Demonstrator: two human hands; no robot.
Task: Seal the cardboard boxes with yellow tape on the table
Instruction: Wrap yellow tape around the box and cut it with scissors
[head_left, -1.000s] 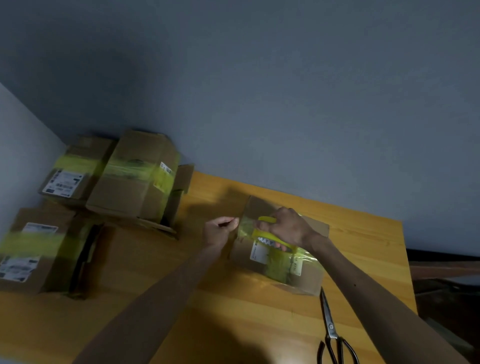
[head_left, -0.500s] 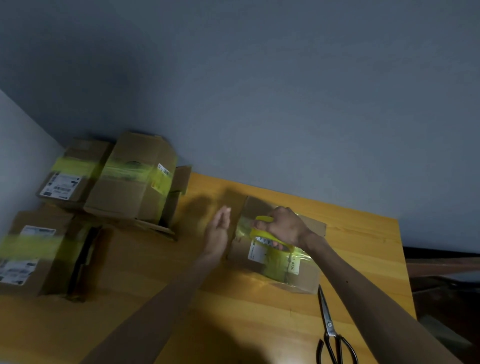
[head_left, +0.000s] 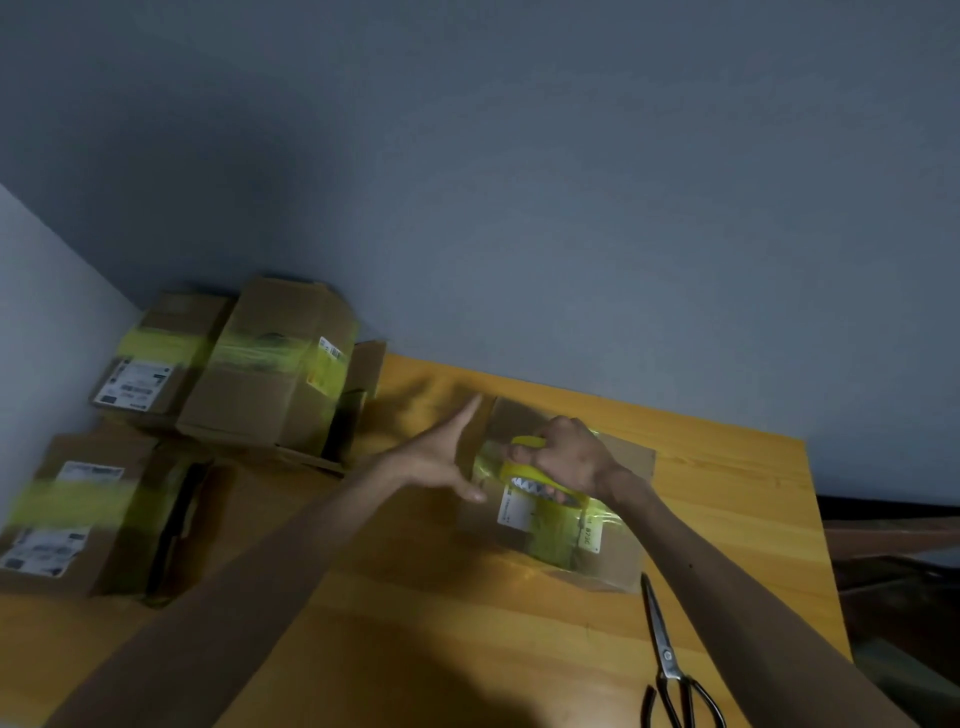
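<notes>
A small cardboard box (head_left: 618, 551) lies on the wooden table (head_left: 727, 509), with a band of yellow tape across its top and a white label under the tape. My right hand (head_left: 569, 457) grips a yellow tape roll (head_left: 540, 475) on top of the box. My left hand (head_left: 441, 457) is flat with straight fingers against the box's left side, fingertips pointing away from me.
Three taped cardboard boxes sit at the table's left: one near the left edge (head_left: 78, 514), two stacked by the wall (head_left: 270, 384), (head_left: 156, 358). Black-handled scissors (head_left: 670, 670) lie at the right front, near the box. A blue-grey wall stands behind the table.
My left hand let go of the tape end it was pinching, opened flat and moved against the box's left side. My right hand stayed on the tape roll.
</notes>
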